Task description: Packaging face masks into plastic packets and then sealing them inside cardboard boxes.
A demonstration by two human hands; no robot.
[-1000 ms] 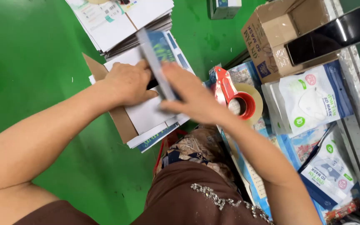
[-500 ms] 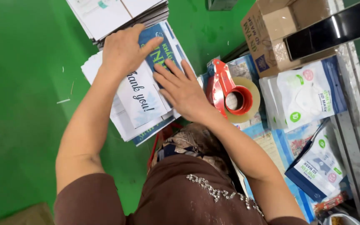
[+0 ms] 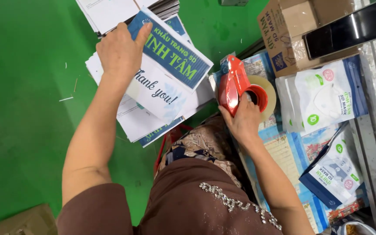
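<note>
A: Floor (image 3: 27, 87), green, largest field. Landmark: stack of flat printed cartons (image 3: 162, 104), white with a blue band, at its centre.

B: Right of stack?

A: Brown cardboard box (image 3: 292, 35), then white mask packets (image 3: 323, 98), blue-edged.

B: Hands?

A: Left hand (image 3: 118, 54) pressed flat, fingers spread, on the stack's top carton. Right hand (image 3: 242, 122) curled shut around red tape dispenser (image 3: 236, 85), just right of stack.
</note>
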